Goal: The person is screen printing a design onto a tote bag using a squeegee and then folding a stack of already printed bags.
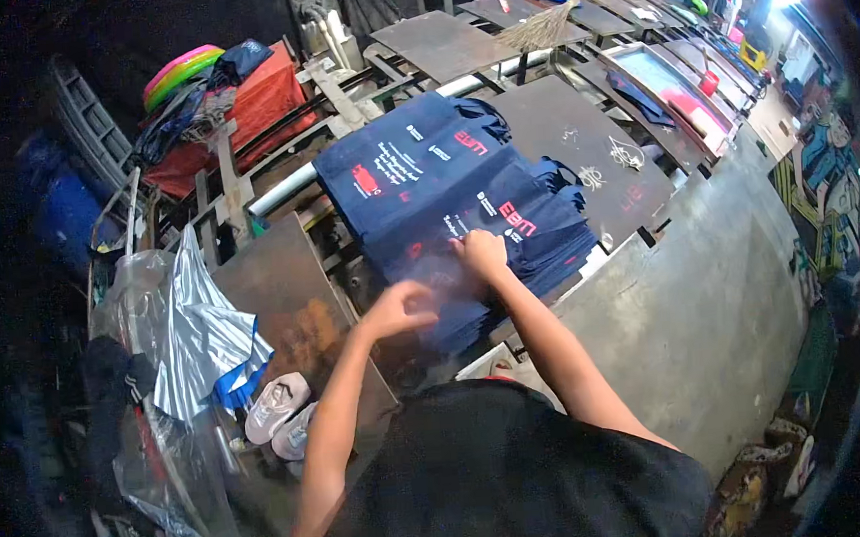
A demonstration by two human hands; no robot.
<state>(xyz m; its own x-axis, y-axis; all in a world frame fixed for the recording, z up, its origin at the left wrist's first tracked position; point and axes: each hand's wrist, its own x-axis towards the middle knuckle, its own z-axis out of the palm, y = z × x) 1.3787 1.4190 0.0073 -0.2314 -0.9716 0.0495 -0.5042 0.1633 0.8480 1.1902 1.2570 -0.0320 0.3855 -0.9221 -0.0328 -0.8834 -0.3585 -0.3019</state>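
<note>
Two piles of navy tote bags with white and red print lie side by side on the metal frame in front of me: a left pile (370, 169) and a right pile (546, 230). My right hand (483, 254) is over the near part of the right pile, its fingers pinched on a tote bag there. Just left of it, my left hand (400, 310) is curved, thumb and fingers apart, with nothing visible held. Between the hands, the dark fabric is smeared by motion, so its edge cannot be made out.
A rusty metal plate (288, 287) lies left, beside a silver folded sheet (202, 332) and pale sandals (276, 408). On the right stretches a grey metal tabletop (693, 302). Beyond the bags are a brown board (564, 122), a straw broom (539, 30) and a red cloth (270, 101).
</note>
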